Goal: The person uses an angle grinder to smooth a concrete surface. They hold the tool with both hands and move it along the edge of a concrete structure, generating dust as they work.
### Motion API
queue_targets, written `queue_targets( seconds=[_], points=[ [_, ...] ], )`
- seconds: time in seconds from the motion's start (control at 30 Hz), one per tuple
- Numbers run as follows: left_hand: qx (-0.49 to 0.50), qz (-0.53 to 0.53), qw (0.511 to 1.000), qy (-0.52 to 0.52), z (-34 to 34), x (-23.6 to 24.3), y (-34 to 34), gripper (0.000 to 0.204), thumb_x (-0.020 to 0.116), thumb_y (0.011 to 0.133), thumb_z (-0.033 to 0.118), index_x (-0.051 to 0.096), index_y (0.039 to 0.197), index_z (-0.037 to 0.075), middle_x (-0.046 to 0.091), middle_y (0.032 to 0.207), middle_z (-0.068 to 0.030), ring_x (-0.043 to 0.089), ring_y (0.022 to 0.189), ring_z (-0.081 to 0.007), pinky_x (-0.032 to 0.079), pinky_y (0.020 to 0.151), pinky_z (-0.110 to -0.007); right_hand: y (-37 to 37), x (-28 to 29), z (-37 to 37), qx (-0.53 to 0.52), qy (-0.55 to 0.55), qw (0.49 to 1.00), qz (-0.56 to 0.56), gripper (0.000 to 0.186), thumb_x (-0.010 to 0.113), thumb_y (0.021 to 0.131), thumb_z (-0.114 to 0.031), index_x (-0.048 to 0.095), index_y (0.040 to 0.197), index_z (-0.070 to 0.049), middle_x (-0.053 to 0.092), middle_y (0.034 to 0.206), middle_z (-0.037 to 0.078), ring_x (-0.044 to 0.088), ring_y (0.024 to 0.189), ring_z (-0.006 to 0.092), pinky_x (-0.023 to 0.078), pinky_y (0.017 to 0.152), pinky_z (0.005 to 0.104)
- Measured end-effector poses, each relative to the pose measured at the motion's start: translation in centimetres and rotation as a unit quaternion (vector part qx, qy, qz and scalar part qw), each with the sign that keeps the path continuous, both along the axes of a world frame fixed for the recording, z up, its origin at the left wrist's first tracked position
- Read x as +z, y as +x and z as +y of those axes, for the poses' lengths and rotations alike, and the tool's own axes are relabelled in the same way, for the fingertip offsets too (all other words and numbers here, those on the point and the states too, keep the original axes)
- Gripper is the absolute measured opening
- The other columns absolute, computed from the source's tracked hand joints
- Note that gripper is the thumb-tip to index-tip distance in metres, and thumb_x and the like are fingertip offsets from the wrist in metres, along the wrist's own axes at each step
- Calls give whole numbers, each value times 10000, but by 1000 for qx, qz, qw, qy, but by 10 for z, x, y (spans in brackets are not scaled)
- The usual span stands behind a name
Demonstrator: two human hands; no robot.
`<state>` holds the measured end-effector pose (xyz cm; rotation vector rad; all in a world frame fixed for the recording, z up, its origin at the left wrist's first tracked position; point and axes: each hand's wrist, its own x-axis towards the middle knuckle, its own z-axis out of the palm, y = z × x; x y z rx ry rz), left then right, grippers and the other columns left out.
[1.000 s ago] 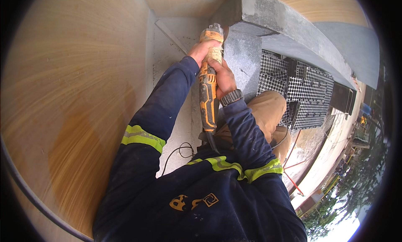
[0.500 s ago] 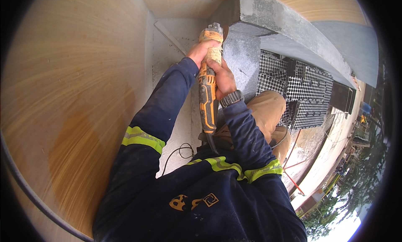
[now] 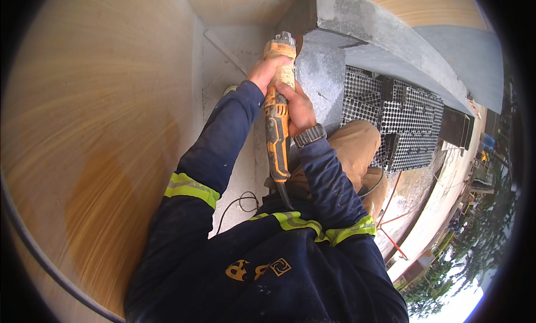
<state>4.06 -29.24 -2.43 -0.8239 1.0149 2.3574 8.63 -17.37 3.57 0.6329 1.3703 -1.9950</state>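
Both hands grip a yellow-and-black angle grinder, its body stretching from its head at the far end back toward my waist. My left hand is wrapped round the front near the head, from the left side. Just behind it, my right hand closes on the body from the right, a watch on its wrist. Pale tape or wrapping covers the section between the hands. A brownish disc shows in part at the head's right side, close to the grey slab's corner. Whether disc and slab touch is hard to tell.
A tan, wood-grained panel rises at my left. Black perforated plastic panels are stacked under the grey slab at the right. The grinder's black cable loops near my waist. A thin strip leans in the far left corner.
The grinder and both hands hold nearly the same place and grip. The view has shifted very slightly, and a small pale round thing now shows beside my left wrist.
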Motion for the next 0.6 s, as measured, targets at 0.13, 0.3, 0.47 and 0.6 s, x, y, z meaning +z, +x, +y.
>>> queue_targets(
  seconds=[0.13, 0.3, 0.47, 0.6],
  points=[
    [-2, 1, 1000, 13, 1, 5, 0, 410, 730, 831, 244, 615, 1155, 22, 655, 960, -94, 651, 835, -205, 541, 756, -348, 1, 2, 1, -1, -5, 1000, 10, 569, 645, 943, -165, 439, 1458, -36, 635, 1130, 107, 650, 926, 194, 556, 778, 336],
    [-4, 18, 1000, 19, 1, 10, -3, 405, 727, 833, 240, 615, 1154, 21, 658, 957, -100, 654, 836, -209, 545, 759, -353, -1, 10, 1, -2, -10, 1000, 22, 579, 645, 947, -166, 423, 1465, -34, 636, 1116, 111, 656, 893, 198, 563, 747, 338],
    [0, 31, 999, 19, 1, 10, -4, 398, 725, 834, 235, 620, 1150, 17, 662, 955, -104, 658, 837, -213, 547, 756, -354, -1, 18, 0, -9, -5, 1000, 21, 602, 648, 940, -161, 405, 1475, -27, 639, 1096, 112, 659, 870, 198, 566, 732, 343],
    [1, 12, 1000, 12, 3, 8, -1, 394, 723, 836, 231, 622, 1150, 16, 663, 953, -103, 659, 825, -212, 549, 747, -352, 0, 14, 4, -5, -9, 1000, 9, 609, 651, 932, -157, 408, 1473, -21, 644, 1094, 115, 661, 878, 200, 566, 737, 342]
  ],
)
